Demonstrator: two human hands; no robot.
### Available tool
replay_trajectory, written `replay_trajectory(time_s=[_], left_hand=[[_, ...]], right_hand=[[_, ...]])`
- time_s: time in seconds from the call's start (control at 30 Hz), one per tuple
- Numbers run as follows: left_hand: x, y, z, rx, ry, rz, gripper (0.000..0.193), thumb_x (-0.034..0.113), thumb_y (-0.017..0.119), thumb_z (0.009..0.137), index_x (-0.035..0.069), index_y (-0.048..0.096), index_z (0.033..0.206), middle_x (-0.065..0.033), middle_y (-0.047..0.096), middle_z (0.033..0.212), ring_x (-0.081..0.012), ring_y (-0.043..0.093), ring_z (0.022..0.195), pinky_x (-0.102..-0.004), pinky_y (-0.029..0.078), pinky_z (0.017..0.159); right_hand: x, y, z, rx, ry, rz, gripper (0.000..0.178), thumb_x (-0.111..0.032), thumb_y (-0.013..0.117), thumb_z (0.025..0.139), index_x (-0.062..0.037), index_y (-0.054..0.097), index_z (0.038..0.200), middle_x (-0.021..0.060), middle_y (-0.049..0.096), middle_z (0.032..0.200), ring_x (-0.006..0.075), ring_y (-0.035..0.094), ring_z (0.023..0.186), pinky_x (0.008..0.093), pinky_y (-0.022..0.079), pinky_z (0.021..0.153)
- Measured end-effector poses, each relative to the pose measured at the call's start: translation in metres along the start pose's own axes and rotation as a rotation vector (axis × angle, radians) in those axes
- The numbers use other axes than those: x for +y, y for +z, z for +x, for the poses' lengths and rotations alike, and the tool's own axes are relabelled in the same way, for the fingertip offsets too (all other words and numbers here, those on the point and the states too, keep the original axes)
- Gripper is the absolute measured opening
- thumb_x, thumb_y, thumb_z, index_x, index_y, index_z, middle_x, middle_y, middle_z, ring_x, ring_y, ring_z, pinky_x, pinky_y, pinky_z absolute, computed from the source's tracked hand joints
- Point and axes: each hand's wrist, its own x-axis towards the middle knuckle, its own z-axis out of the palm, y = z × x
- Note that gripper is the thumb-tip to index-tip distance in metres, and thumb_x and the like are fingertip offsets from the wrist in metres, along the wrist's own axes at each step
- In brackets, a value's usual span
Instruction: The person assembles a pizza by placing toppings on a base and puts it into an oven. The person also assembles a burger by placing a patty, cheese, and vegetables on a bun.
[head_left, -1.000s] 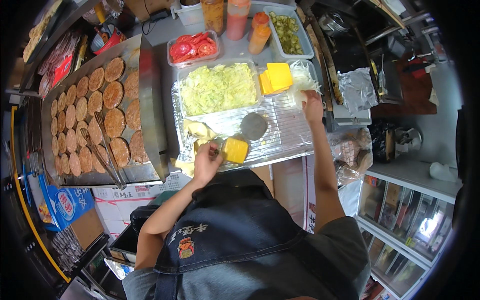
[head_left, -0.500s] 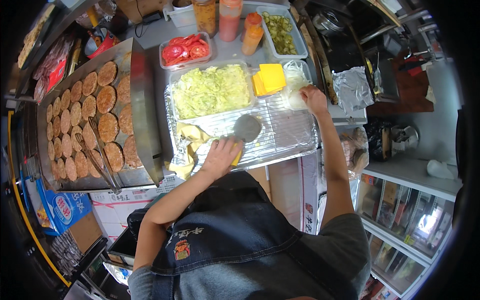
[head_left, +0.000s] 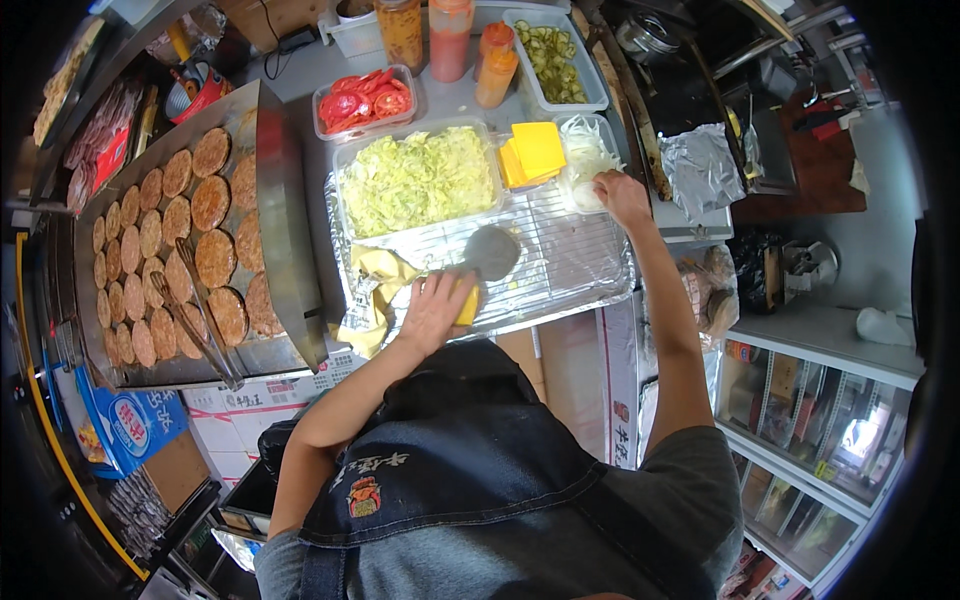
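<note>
My right hand [head_left: 622, 198] reaches into a clear tub at the far right of the tray, its fingers pinched at the sliced white onion [head_left: 588, 160]. My left hand [head_left: 438, 308] curves over something low on the near side of the foil-lined wire rack [head_left: 560, 255]. A yellow cheese slice [head_left: 467, 303] sticks out at its right side; what lies under the palm is hidden. Just beyond these fingers lies a dark grey bun half [head_left: 491, 253]. Left of the hand is a crumpled yellowish paper wrapper [head_left: 372, 285]. Stacked cheese slices [head_left: 532, 153] stand beside the onion tub.
Shredded lettuce [head_left: 418, 180] fills a wide tub behind the rack. Sliced tomatoes [head_left: 366, 100], sauce bottles [head_left: 450, 40] and pickle slices [head_left: 552, 65] stand farther back. On the left, a griddle [head_left: 270, 200] carries several browned patties [head_left: 214, 257] and metal tongs [head_left: 200, 320].
The view has shifted slightly. My right hand stays at the onion tub with a little more onion showing past its fingers; my left hand has hardly moved.
</note>
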Motion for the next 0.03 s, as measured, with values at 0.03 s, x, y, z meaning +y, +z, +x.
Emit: replay_trajectory(time_s=[0.03], left_hand=[[0.0004, -0.0007, -0.0003, 0.017, 0.002, -0.005, 0.092, 0.027, 0.081, 0.059, 0.014, 0.032, 0.137, -0.0101, 0.041, 0.122, -0.0288, 0.04, 0.11, -0.0429, 0.033, 0.092]], right_hand=[[-0.0004, -0.0023, -0.0012, 0.017, 0.006, 0.009, 0.013, -0.019, 0.061, 0.08, -0.0117, 0.063, 0.089, 0.009, 0.063, 0.093, 0.0275, 0.062, 0.086, 0.0379, 0.05, 0.072]])
